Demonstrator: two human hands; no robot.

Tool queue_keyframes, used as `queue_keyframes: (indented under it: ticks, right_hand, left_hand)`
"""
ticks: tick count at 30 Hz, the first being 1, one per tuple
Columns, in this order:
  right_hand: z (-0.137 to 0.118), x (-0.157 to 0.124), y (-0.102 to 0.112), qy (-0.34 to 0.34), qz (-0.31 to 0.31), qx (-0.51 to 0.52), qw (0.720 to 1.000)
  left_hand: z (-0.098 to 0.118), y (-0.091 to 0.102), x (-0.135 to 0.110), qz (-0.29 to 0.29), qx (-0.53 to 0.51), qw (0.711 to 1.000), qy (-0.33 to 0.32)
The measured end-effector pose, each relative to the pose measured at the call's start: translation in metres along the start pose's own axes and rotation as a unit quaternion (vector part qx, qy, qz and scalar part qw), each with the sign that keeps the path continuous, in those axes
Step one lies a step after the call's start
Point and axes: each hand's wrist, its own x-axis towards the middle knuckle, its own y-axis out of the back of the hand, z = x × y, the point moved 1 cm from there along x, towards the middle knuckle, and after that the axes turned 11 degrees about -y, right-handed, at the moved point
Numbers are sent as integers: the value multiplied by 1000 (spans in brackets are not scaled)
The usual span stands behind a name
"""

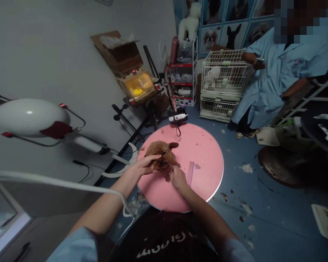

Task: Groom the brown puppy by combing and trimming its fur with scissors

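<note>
Holding brown dog [155,147]: left fingers [152,157]; white shape [213,72] in cage [221,97].

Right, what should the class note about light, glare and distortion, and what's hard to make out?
Head view: dim overall, with a yellow glow in the case; head view: bright spot on the white machine; head view: the cardboard box slants, perhaps wide-angle distortion; head view: the slim tool in the right hand is too small to name.
</note>
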Motion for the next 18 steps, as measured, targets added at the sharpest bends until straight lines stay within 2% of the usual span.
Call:
queue_keyframes:
  ticks: [3,9,14,18]
  right_hand:
    - [0,4,2,13,7,-8,1000]
    - [0,8,2,21,10,-12,1000]
    - [-1,13,5,36,0,-7,999]
    - [1,21,12,36,-13,-1,999]
  left_hand:
    - [1,1,0,4,2,1000,2]
    - [-2,8,5,49,-3,999,8]
    - [0,9,3,37,-4,999,4]
    - [0,11,3,52,-14,998,10]
